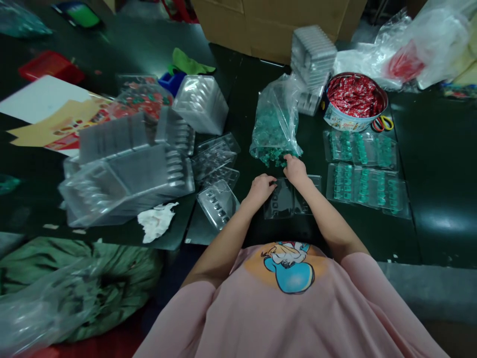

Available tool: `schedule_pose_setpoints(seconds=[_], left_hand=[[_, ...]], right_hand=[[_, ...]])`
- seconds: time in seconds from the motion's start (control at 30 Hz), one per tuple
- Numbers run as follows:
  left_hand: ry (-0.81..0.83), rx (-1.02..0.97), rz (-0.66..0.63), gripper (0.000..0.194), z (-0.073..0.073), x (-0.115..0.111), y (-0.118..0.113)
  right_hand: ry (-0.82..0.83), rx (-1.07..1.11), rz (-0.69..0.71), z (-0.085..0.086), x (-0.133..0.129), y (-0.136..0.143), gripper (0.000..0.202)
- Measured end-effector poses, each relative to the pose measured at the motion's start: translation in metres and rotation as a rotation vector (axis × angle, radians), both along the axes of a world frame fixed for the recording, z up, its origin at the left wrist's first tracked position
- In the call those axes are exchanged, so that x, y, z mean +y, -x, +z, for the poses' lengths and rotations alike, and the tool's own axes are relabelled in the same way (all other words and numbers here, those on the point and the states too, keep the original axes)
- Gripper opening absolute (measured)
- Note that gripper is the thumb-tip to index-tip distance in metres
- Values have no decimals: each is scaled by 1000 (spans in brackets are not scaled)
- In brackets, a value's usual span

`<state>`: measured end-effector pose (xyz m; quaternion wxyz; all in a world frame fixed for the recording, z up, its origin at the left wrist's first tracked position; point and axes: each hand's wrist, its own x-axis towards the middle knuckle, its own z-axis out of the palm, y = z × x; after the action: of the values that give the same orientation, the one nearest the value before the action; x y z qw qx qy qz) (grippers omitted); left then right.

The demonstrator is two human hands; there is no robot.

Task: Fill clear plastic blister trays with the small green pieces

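A clear plastic blister tray (281, 201) lies flat on the dark table in front of me. At its upper left edge, my left hand (262, 190) has thumb and fingertips closed on the rim. My right hand (296, 170) is at the mouth of a clear bag (278, 112). Its fingers are curled together among small green translucent pieces (274, 156) spilling out; whatever they pinch is too small to make out. To the right, two clear trays hold rows of green pieces, a farther tray (359, 149) and a nearer tray (367, 186).
A round tin (337, 117) of red wrapped pieces stands behind the filled trays, beside scissors (383, 123). Stacked clear trays (130, 174) crowd the left, with loose trays (218, 201) nearer me. Another tray stack (313, 54) and a cardboard box (276, 25) are at the back.
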<state>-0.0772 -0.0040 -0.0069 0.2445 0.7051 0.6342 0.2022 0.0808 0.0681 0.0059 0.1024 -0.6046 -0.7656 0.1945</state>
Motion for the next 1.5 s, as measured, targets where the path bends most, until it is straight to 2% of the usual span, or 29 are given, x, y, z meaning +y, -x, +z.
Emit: schedule_pose_setpoints(seconds=[0.1,0.2,0.3,0.37,0.43,0.57,0.7,0.8,0.93,0.97,1.07,1.13,1.27,1.37,1.5], left_hand=[[-9,-49,14,19,5,-2,2],[-97,-162,96,24,12,-5,0],[-143,-405,160,26,17,-7,-7],[-129,-570,176,28,20,-7,-14],[-117,-638,173,26,23,-8,-19],[-102,-619,187,17,28,-9,-22],[21,-721,230,18,30,-10,-20],[116,-847,243,20,32,-12,-20],[260,-1054,296,21,34,-14,-22],[303,-1106,325,21,34,-14,-23],[343,-1205,432,22,32,-15,-25],[291,-1207,475,21,29,-17,-27],[150,-1132,443,17,22,-21,-35],[51,-1050,397,13,17,-26,-39],[-54,-867,328,10,13,-31,-36]], right_hand=[[-23,65,16,-5,-3,-9,25],[-85,265,14,-10,-8,-18,15],[-57,537,7,-11,-18,-23,15],[4,644,16,-8,-28,-22,14],[47,665,41,-4,-39,-21,13],[25,624,127,9,-56,-19,16],[-14,676,96,13,-63,-19,20],[101,831,16,7,-64,-19,18],[245,1027,-3,3,-64,-20,17],[211,1010,-10,5,-65,-21,16],[-25,849,-43,13,-70,-22,10],[-114,779,-37,18,-73,-22,9],[-44,796,-66,18,-74,-19,13],[103,921,-168,8,-73,-14,16],[449,1200,-296,1,-72,-13,26]])
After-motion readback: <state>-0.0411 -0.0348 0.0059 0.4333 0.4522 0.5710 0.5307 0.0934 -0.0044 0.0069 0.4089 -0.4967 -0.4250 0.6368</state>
